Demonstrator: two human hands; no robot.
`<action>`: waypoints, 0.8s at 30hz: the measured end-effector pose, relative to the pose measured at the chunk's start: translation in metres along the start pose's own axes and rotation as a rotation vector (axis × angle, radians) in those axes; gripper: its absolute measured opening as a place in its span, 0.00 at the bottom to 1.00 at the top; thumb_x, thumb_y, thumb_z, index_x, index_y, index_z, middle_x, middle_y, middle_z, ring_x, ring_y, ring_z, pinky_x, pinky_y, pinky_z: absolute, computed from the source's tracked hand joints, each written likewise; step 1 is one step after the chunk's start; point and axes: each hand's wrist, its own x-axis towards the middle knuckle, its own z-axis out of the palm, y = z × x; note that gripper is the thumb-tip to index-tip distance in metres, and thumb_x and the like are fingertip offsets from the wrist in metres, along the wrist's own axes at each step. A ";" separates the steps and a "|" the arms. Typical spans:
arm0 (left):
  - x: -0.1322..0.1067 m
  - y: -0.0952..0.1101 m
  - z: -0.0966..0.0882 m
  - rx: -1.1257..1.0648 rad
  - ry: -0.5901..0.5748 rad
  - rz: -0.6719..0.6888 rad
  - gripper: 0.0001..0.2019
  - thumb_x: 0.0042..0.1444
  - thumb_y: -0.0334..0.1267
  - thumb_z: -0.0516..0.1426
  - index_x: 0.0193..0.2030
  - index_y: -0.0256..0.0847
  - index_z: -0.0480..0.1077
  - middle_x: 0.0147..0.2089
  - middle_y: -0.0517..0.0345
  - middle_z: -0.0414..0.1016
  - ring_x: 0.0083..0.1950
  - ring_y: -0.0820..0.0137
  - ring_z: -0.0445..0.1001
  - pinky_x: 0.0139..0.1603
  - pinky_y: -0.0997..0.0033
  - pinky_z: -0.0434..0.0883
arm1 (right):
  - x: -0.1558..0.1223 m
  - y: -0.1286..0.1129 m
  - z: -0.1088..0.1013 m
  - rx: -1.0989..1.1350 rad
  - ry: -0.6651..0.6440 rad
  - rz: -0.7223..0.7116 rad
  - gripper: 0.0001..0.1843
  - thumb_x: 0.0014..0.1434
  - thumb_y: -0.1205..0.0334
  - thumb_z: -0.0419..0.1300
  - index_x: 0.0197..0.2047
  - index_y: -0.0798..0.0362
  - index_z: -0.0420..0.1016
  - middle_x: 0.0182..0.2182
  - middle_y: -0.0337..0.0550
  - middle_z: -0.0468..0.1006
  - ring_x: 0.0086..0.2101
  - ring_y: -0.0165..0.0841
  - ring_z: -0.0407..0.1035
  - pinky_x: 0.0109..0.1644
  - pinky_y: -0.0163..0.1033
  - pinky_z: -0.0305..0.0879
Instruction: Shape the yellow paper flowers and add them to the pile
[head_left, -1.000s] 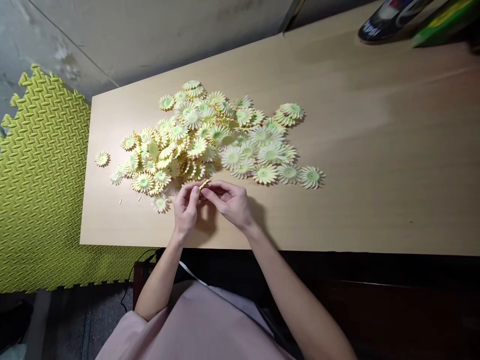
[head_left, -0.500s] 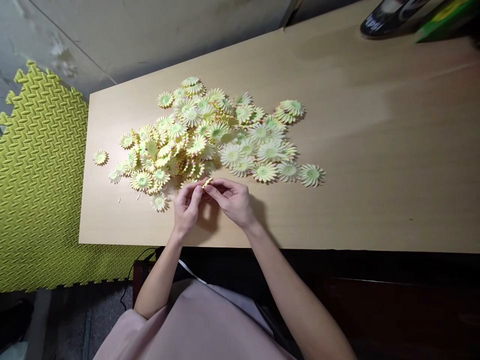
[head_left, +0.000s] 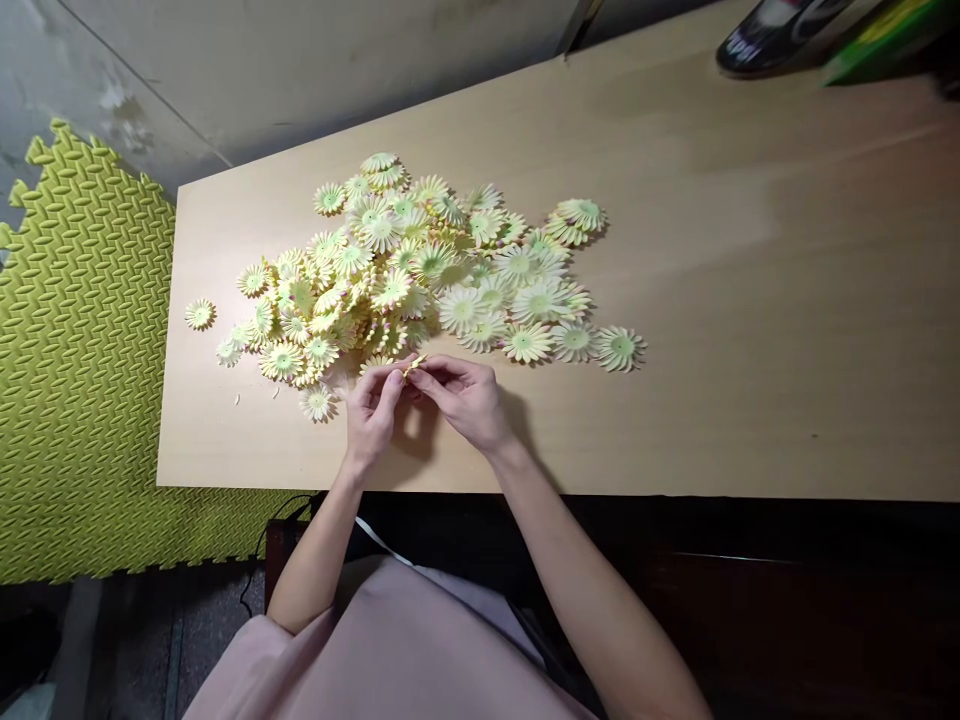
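Observation:
Between my two hands is a small pale-yellow artificial flower head, seen edge-on, its petals partly hidden by fingers. My left hand pinches it from the left with thumb and fingers. From the right, the thumb and fingers of my right hand close on the same flower. Just beyond both hands spreads a heap of similar yellow and cream flower heads with greenish centres, some stacked. A single flower head lies close to my left hand.
The wooden tabletop extends far to the right. A dark bottle and a green package lie at the back right. Yellow-green foam matting stands along the left edge. One flower sits apart at left.
Both hands stay in nearly the same place, still pinching the flower. The whole view has shifted very slightly.

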 end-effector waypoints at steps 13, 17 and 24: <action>0.000 0.003 0.002 0.026 0.006 0.002 0.16 0.61 0.52 0.61 0.44 0.41 0.77 0.51 0.50 0.81 0.42 0.70 0.80 0.46 0.71 0.78 | 0.002 0.003 -0.003 -0.033 -0.001 0.027 0.16 0.52 0.48 0.72 0.37 0.51 0.84 0.36 0.43 0.85 0.35 0.35 0.80 0.45 0.41 0.80; 0.000 0.001 0.000 0.035 0.008 0.001 0.16 0.61 0.52 0.60 0.45 0.41 0.77 0.50 0.50 0.81 0.46 0.69 0.80 0.48 0.71 0.78 | 0.003 0.002 -0.003 -0.015 0.003 0.021 0.14 0.51 0.50 0.73 0.36 0.50 0.85 0.35 0.42 0.85 0.34 0.34 0.79 0.44 0.39 0.80; 0.000 -0.003 -0.002 0.005 -0.007 -0.003 0.15 0.62 0.50 0.60 0.46 0.41 0.77 0.52 0.51 0.81 0.49 0.68 0.80 0.49 0.71 0.78 | 0.003 -0.001 -0.004 0.007 -0.011 0.026 0.13 0.50 0.52 0.74 0.36 0.50 0.85 0.32 0.41 0.85 0.32 0.32 0.78 0.43 0.38 0.80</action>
